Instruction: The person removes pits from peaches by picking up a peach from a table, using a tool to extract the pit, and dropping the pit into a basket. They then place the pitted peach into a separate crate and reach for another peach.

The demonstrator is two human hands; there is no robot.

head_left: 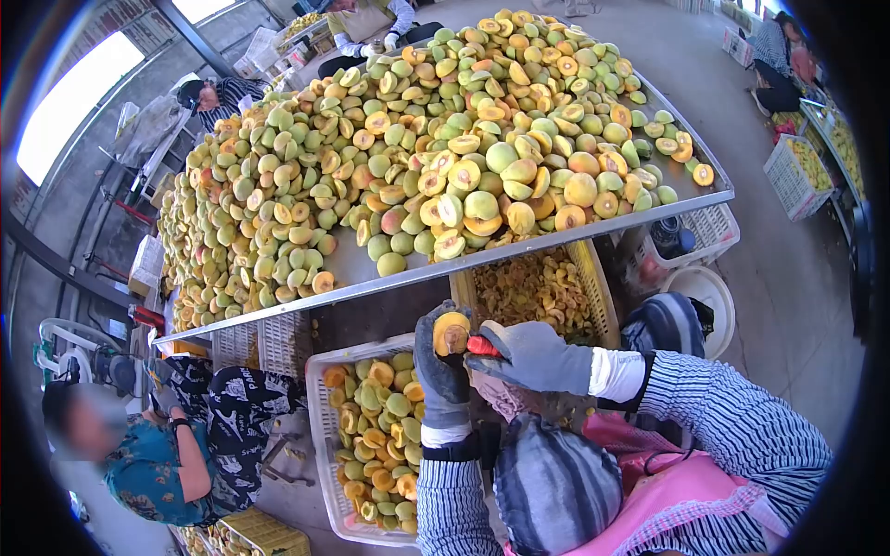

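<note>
In a grey glove, my left hand point(439, 363) holds a halved yellow fruit point(451, 334), its cut face upward. My right hand point(533, 356), gloved too, is closed on a tool with a red handle point(483, 346), whose end is at the fruit; its working tip is hidden. Both hands are close together below the front edge of a metal table point(445, 271), which bears a large heap of halved fruits point(389, 167). A white crate point(320, 445) with fruit halves stands left of my left hand. Beyond my hands sits a yellow crate point(601, 295) with small fruit pieces.
A co-worker point(167, 454) sits at the left. Other people point(218, 97) work behind the table and at the far right. A white bucket point(721, 310) and a white basket point(714, 232) stand at the right, near a crate of fruit point(797, 176).
</note>
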